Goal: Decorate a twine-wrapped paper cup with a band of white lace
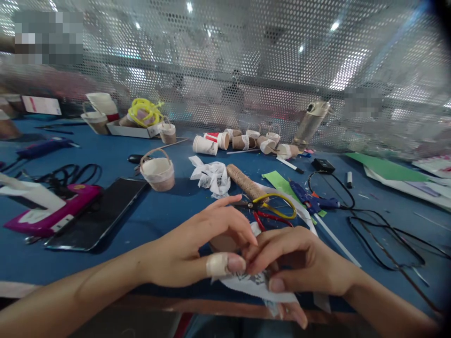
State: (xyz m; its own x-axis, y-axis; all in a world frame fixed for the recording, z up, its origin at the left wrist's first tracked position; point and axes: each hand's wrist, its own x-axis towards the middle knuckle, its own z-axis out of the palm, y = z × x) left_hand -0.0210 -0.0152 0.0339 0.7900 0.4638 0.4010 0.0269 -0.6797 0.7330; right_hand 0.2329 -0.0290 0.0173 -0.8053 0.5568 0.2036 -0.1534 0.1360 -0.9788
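My left hand [200, 244] and my right hand [299, 263] meet at the near edge of the blue table [148, 216]. Together they hold a small brown paper cup [221, 242] and a strip of white lace [253, 284] that hangs under the fingers. The left thumb wears a bandage and presses on the lace. The right fingers curl round and pinch the lace. Just beyond the hands lie yellow-handled scissors [271, 204] and red-handled scissors [271, 218].
A spool of brown twine [244, 183], crumpled lace [211, 176], a blue glue gun [310, 199] with black cord, a small cup basket [158, 171], a black phone [102, 213], a pink tool [52, 216], several paper cups [243, 141] and green paper [387, 169] lie about. A perforated metal screen stands behind.
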